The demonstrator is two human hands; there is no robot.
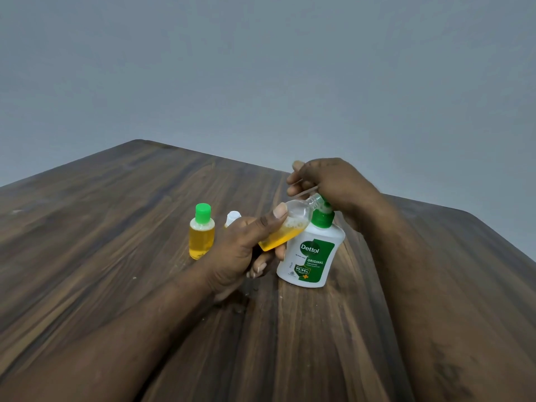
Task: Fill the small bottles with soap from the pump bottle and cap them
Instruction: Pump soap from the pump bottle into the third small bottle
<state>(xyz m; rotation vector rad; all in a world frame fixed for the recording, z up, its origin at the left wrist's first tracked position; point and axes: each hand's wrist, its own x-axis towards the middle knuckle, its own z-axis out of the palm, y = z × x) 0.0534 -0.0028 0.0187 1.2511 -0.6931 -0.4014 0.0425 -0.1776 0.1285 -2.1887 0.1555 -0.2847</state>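
Observation:
My left hand (246,248) grips a small clear bottle (287,227), tilted with its open neck up against the pump nozzle; orange soap fills its lower part. A white pump bottle (311,256) with a green collar and a Dettol label stands on the wooden table (116,256). My right hand (330,181) rests on top of its pump head, fingers curled over it. To the left stands a small bottle (202,232) full of orange soap, capped in green. Behind my left hand a small white-capped bottle (233,218) is mostly hidden.
The table's far edge runs close behind the bottles, with a plain grey wall beyond. Bare wood stretches to the left and toward me between my forearms.

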